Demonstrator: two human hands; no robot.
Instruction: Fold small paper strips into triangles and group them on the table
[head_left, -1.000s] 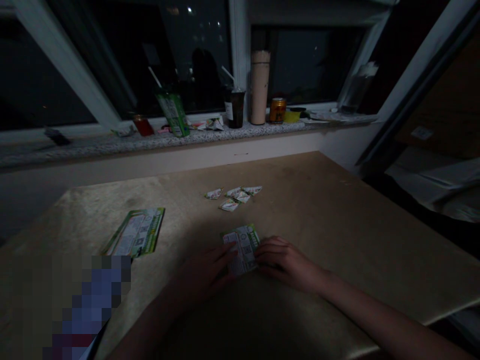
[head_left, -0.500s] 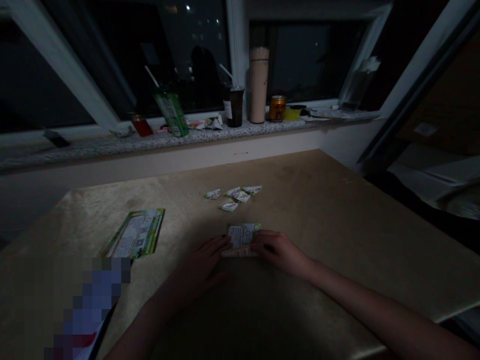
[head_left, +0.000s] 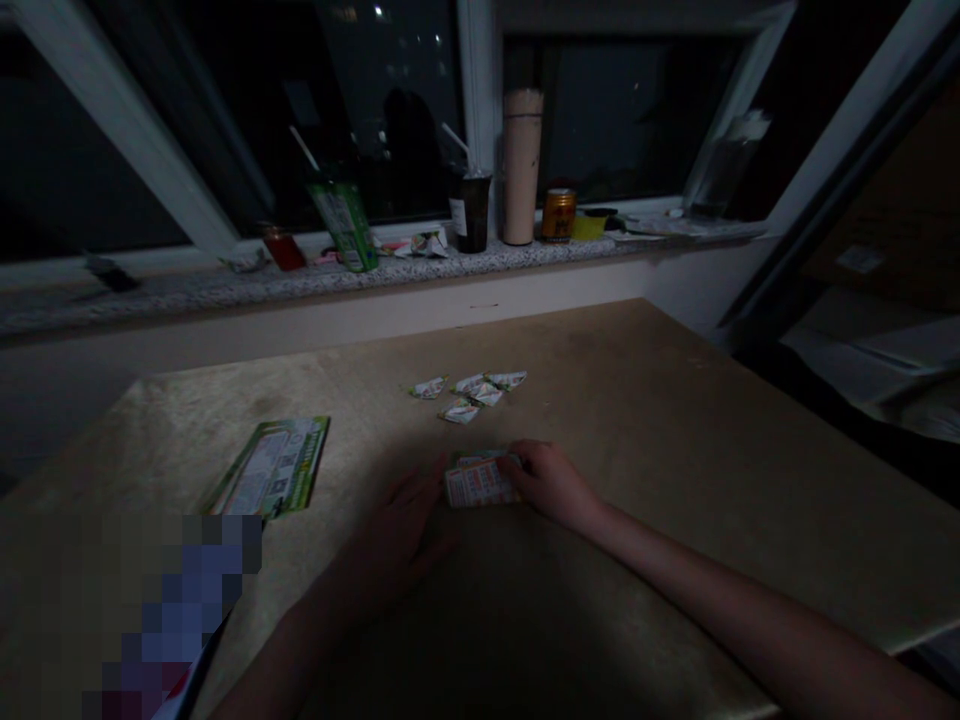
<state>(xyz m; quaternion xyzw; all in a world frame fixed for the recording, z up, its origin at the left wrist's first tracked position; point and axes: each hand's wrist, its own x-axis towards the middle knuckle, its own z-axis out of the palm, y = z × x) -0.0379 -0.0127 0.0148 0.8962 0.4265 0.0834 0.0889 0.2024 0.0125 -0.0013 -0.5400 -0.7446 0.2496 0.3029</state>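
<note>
A small printed paper sheet [head_left: 476, 484], green-edged and white, lies on the table in front of me with its near part folded over. My right hand [head_left: 551, 482] has its fingers closed on the sheet's right end. Close to the left end, my left hand [head_left: 409, 520] lies with fingers stretched out in dim light; whether its tips touch the paper is hard to make out. Just beyond the sheet are several small folded paper pieces [head_left: 486, 394] with similar print. To the left rests a stack of green-and-white printed sheets [head_left: 274, 465].
A pixelated area [head_left: 195, 590] covers something at the lower left of the table [head_left: 675, 440]. Along the granite windowsill [head_left: 262, 290] stand a green container [head_left: 345, 225], a dark cup with a straw [head_left: 470, 215], a tall pinkish bottle [head_left: 522, 170] and a gold can [head_left: 559, 217].
The sheet's near flap has come up and over, covering more of it. My right hand has shifted slightly up at the right end; my left hand has drawn back a little.
</note>
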